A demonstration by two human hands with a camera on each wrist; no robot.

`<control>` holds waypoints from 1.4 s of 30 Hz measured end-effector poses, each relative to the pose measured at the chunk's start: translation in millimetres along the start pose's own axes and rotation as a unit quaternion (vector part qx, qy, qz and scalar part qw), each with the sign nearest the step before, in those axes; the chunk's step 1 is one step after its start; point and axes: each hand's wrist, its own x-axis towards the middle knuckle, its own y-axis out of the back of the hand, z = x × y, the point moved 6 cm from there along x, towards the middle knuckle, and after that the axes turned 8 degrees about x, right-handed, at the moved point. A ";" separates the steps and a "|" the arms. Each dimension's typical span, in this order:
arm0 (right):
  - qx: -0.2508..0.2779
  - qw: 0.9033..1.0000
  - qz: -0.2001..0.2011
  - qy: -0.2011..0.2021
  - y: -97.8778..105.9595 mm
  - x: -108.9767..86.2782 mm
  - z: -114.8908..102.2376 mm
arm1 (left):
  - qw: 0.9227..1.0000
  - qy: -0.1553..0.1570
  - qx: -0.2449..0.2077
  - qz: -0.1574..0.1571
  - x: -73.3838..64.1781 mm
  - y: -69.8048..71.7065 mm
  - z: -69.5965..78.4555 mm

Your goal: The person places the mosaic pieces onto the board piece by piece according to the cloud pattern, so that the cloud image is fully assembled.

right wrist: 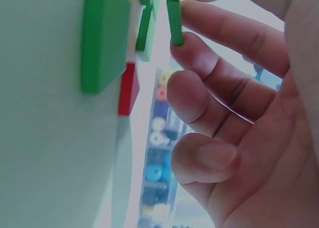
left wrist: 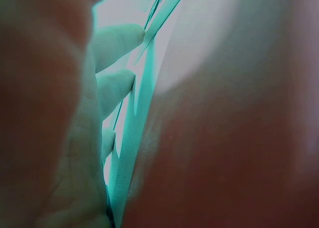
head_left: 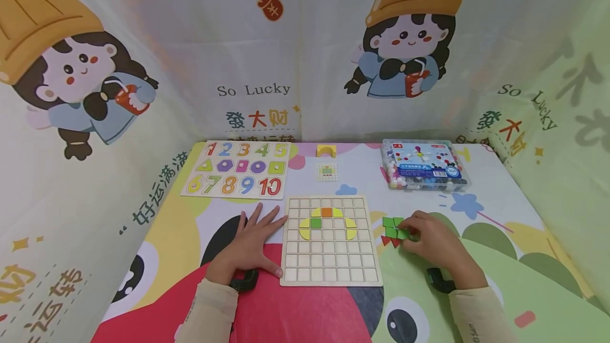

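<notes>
Spread fingers of my left hand [head_left: 252,242] lie on the table, with the fingertip and thumb right at the left edge of a wooden grid board [head_left: 329,275]. On the board, several yellow pieces [head_left: 305,234], an orange square [head_left: 326,213] and a green square [head_left: 316,223] form an arch. My right hand [head_left: 436,242] is right of the board and pinches a green square tile [right wrist: 174,20] between thumb and fingers. Beneath and beside it lie several loose green tiles [right wrist: 107,41] and red triangles [right wrist: 129,88]. Blurred fingers [left wrist: 117,46] fill much of the left wrist view.
A number puzzle board [head_left: 233,169] lies at the back left. Behind the grid board are a small pattern card [head_left: 326,172] and a yellow arch block [head_left: 326,150]. A clear box of coloured beads [head_left: 424,165] stands at the back right. Printed cloth walls surround the table.
</notes>
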 end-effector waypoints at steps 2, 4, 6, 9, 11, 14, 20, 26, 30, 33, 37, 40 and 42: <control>-0.002 1.000 -0.001 0.010 0.2 2.3 -2.9 | 1.000 0.001 0.000 0.000 -0.1 0.0 -0.1; -0.005 1.000 -0.002 0.021 0.2 5.3 -6.4 | 1.000 0.002 0.000 0.000 -0.2 0.2 0.0; -0.011 0.999 -0.002 0.032 0.0 8.8 -10.5 | 1.000 0.005 -0.001 -0.001 -0.5 0.3 0.0; -0.021 0.999 0.000 0.048 -0.8 14.7 -18.7 | 1.000 0.005 -0.004 0.000 -1.0 0.4 0.3; -0.025 0.998 -0.005 0.056 -2.6 19.4 -25.3 | 1.000 0.003 -0.005 0.000 -1.3 0.0 0.6; -0.025 0.997 -0.020 0.065 -6.7 26.9 -35.9 | 1.000 0.000 -0.007 -0.001 -1.2 -1.2 1.2; -0.032 0.994 -0.051 0.088 -18.2 45.1 -58.4 | 1.000 -0.002 -0.005 0.002 -0.4 -1.8 1.7; -0.043 0.989 -0.073 0.118 -31.7 63.1 -84.0 | 1.000 0.001 -0.002 0.002 -0.4 -1.5 1.4; -0.040 0.986 -0.085 0.134 -41.8 74.2 -99.0 | 1.000 0.002 0.001 0.003 -0.6 -1.3 0.5; -0.038 0.985 -0.095 0.141 -50.9 82.9 -106.2 | 1.000 0.002 0.002 0.003 -0.7 -1.3 0.0; -0.033 0.984 -0.111 0.134 -62.7 94.1 -111.9 | 1.000 0.002 0.001 0.002 -0.7 -1.2 -0.2; -0.032 0.984 -0.122 0.129 -70.4 99.8 -114.4 | 1.000 0.003 -0.002 -0.001 -0.7 -1.0 0.5; -0.033 0.984 -0.129 0.121 -74.9 102.3 -115.1 | 1.000 0.004 -0.002 -0.003 -0.5 -1.1 0.8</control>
